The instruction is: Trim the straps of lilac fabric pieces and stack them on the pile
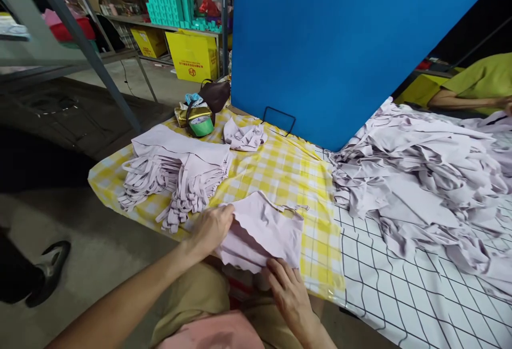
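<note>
A pale lilac garment with scalloped edges [272,226] lies partly on the yellow checked cloth at the table's near edge, its opening gaping towards me. My left hand [212,227] pinches its upper left corner between thumb and fingers. At the lower right edge, my right hand [288,291] grips the fabric with bent fingers, the thumb partly hidden. Just beyond my left hand sits a neat stack of matching garments [180,151], straps hanging in loops towards me. One crumpled lilac piece [245,134] lies behind.
A large heap of lilac garments [424,178] covers the right side. Behind stands a blue board [320,45] with a black wire stand [279,119]. Green tape [201,126] and a dark bag [216,95] sit at the back. Another person's arm [468,101] shows far right.
</note>
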`<state>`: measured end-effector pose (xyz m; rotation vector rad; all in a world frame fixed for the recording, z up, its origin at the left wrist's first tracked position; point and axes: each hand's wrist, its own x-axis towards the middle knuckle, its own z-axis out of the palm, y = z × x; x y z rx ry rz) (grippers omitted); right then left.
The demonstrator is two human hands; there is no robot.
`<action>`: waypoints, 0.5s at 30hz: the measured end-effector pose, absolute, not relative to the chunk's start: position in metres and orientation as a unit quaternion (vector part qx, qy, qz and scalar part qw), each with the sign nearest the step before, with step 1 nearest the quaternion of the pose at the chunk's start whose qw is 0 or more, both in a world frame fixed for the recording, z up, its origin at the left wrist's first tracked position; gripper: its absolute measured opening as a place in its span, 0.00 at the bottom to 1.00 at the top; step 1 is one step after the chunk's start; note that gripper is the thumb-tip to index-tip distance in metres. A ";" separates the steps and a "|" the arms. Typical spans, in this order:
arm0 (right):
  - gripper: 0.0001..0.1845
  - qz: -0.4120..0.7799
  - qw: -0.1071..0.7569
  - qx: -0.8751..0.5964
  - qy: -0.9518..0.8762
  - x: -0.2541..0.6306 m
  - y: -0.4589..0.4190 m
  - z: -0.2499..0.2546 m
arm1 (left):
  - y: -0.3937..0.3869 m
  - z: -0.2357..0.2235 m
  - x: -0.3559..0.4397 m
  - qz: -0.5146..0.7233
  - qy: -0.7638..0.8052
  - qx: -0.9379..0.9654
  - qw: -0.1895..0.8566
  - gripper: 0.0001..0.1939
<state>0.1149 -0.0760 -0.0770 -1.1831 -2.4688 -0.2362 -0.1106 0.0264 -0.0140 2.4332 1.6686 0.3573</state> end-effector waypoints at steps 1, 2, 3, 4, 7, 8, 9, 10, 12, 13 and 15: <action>0.19 -0.078 0.194 -0.426 -0.880 0.119 -0.076 -0.078 | 0.031 -0.009 -0.112 0.122 0.574 0.806 0.078 0.10; 0.18 -0.075 0.183 -0.429 -0.881 0.123 -0.076 -0.078 | 0.035 -0.004 -0.113 0.124 0.586 0.797 0.072 0.11; 0.19 -0.078 0.168 -0.429 -0.884 0.127 -0.077 -0.078 | 0.039 0.001 -0.114 0.124 0.597 0.790 0.066 0.12; 0.19 -0.088 0.159 -0.428 -0.885 0.130 -0.077 -0.077 | 0.042 0.007 -0.114 0.122 0.607 0.783 0.062 0.12; 0.21 -0.110 0.161 -0.437 -0.878 0.137 -0.079 -0.073 | 0.052 0.025 -0.112 0.113 0.623 0.772 0.049 0.13; 0.20 -0.104 0.169 -0.436 -0.877 0.138 -0.079 -0.070 | 0.055 0.031 -0.111 0.115 0.624 0.771 0.046 0.13; 0.18 -0.093 0.178 -0.436 -0.877 0.140 -0.079 -0.066 | 0.059 0.038 -0.110 0.118 0.626 0.769 0.042 0.13; 0.16 -0.079 0.184 -0.435 -0.878 0.142 -0.078 -0.060 | 0.062 0.045 -0.110 0.123 0.630 0.766 0.038 0.13; 0.13 -0.051 0.197 -0.429 -0.880 0.148 -0.073 -0.042 | 0.072 0.061 -0.110 0.139 0.644 0.752 0.028 0.13; 0.10 -0.042 0.207 -0.426 -0.880 0.152 -0.069 -0.028 | 0.077 0.070 -0.110 0.154 0.648 0.745 0.025 0.13; 0.06 -0.040 0.235 -0.415 -0.878 0.162 -0.059 0.005 | 0.088 0.089 -0.111 0.202 0.642 0.740 0.021 0.13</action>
